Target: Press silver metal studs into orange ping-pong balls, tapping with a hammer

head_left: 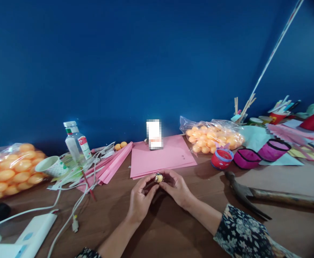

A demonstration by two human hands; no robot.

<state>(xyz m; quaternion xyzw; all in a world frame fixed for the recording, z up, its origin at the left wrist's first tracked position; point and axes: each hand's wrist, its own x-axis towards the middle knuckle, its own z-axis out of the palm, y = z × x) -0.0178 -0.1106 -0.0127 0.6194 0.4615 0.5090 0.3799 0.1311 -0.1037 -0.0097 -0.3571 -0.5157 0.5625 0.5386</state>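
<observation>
Between my fingertips, at the middle of the table, is a small roundish thing (159, 178), pale yellow at its centre with a shiny, dark, foil-like edge. Its exact kind is too small to make out. My left hand (141, 199) pinches it from the left, thumb below and fingers behind. From the right, my right hand (178, 190) grips it in the same way. Just behind my fingers lie pink paper sheets (162, 157), stacked flat on the brown table (170, 229).
A claw hammer (280, 196) lies to the right, near fabric cups (246, 158) and a red pot (221, 159). Bags of orange balls (213, 138) stand on both sides. At left are a glass bottle (77, 143), paper cup (51, 166), white cables (76, 204) and power strip (28, 238).
</observation>
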